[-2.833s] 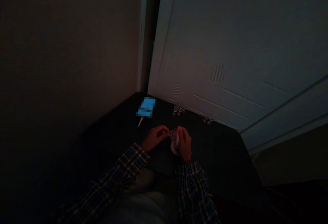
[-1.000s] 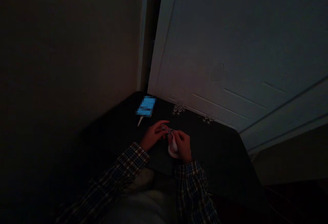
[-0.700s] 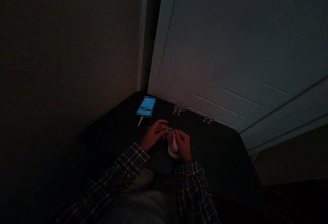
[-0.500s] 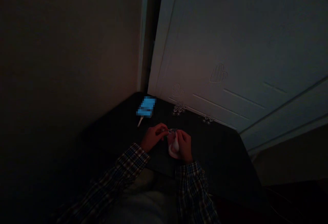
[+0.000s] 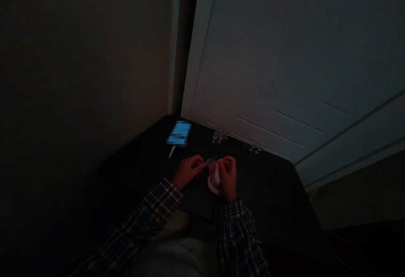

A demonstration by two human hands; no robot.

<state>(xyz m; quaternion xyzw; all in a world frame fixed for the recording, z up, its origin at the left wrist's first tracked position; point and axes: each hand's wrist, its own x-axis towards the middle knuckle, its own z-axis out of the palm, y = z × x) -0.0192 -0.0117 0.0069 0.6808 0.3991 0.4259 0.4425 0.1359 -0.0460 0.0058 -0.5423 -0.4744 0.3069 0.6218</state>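
Observation:
The scene is very dark. Over a dark table (image 5: 268, 196) my left hand (image 5: 187, 170) pinches a small shiny clear object (image 5: 211, 161); I cannot make out what it is. My right hand (image 5: 228, 176) is closed on a pale pink-white cloth (image 5: 214, 181), which it holds against that object. The two hands nearly touch. Both forearms wear plaid sleeves.
A lit phone screen (image 5: 179, 133) with a white cable lies at the table's far left corner. Two clusters of small clear glass pieces (image 5: 219, 135) (image 5: 255, 148) sit along the back edge, against a white door with heart cut-outs (image 5: 267, 92). A plain wall stands on the left.
My hands have stayed together over the same spot, with small shifts of the fingers around the shiny object and the cloth. The view has drifted slightly.

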